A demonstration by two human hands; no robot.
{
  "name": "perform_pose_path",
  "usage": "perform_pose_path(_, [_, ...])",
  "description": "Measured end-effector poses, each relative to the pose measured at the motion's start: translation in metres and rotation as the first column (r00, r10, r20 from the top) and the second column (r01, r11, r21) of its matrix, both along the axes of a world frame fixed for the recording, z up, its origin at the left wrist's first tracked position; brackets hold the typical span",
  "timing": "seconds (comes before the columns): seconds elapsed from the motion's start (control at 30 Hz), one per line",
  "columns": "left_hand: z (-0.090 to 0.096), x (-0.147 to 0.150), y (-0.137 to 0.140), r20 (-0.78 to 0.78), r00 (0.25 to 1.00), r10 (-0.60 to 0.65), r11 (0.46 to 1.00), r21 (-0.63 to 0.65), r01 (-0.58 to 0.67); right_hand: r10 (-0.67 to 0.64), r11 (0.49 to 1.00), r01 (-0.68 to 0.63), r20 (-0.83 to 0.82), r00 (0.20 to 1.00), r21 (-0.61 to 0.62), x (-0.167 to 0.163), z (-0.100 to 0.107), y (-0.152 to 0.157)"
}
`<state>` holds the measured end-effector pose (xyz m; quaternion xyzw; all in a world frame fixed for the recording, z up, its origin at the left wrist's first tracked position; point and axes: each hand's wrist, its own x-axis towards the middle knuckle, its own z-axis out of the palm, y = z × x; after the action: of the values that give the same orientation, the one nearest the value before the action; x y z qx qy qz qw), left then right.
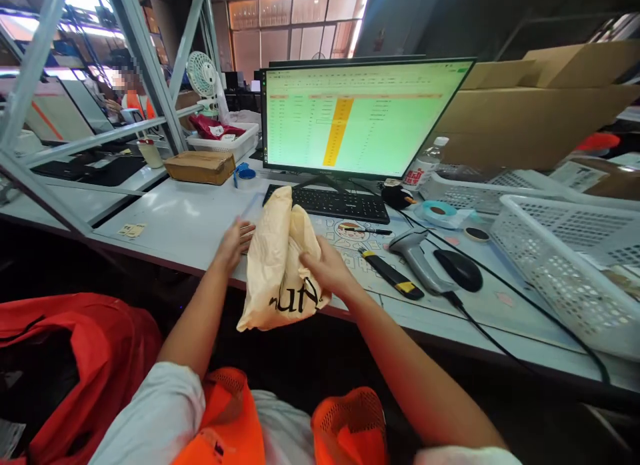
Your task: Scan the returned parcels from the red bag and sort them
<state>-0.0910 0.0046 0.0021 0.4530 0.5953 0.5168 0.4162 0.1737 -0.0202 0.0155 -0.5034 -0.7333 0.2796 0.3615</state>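
Note:
A cream-coloured bag [273, 258] with dark lettering near its bottom hangs tilted over the front edge of the desk. My right hand [327, 268] grips its right side, with the thumb pressed on the front and the other fingers hidden behind. On the bag's left, my left hand [237, 243] has its fingers stretched out towards it; whether the fingertips touch the bag I cannot tell. Behind the bag lies a black keyboard [345, 203], in front of a monitor [360, 121] showing a green spreadsheet with an orange column.
Right of the bag lie a box cutter [393, 273], a pen [367, 231], a barcode scanner [420, 258] and a mouse [457, 269]. A white basket [560, 271] stands at far right. A cardboard box [200, 167] sits at back left. A red bag [100, 358] is low on the left.

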Motion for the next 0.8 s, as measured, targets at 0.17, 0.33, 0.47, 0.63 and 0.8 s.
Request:
perform_pose_path(0.17, [0.009, -0.043, -0.051, 0.116, 0.976, -0.186, 0.982, 0.031, 0.184, 0.011, 1.000, -0.010, -0.029, 1.000, 0.004, -0.020, -0.006, 0.010])
perform_pose_path(0.33, [-0.008, -0.074, -0.050, 0.144, 0.978, -0.152, 0.978, -0.120, 0.170, -0.050, 0.998, 0.040, -0.218, 0.975, -0.049, 0.036, 0.004, 0.033])
perform_pose_path(0.47, [-0.037, -0.092, -0.031, 0.185, 0.982, -0.043, 0.995, -0.079, 0.059, -0.170, 0.956, 0.035, -0.456, 0.874, -0.291, 0.078, 0.004, 0.043])
perform_pose_path(0.63, [-0.054, -0.084, -0.008, 0.073, 0.997, 0.019, 1.000, 0.000, -0.019, -0.135, 0.948, -0.098, -0.666, 0.734, -0.301, 0.092, 0.012, 0.021])
perform_pose_path(0.8, [-0.059, -0.072, -0.002, 0.045, 0.998, 0.050, 0.997, 0.055, -0.052, -0.134, 0.961, -0.044, -0.595, 0.792, -0.275, 0.077, -0.023, 0.020])
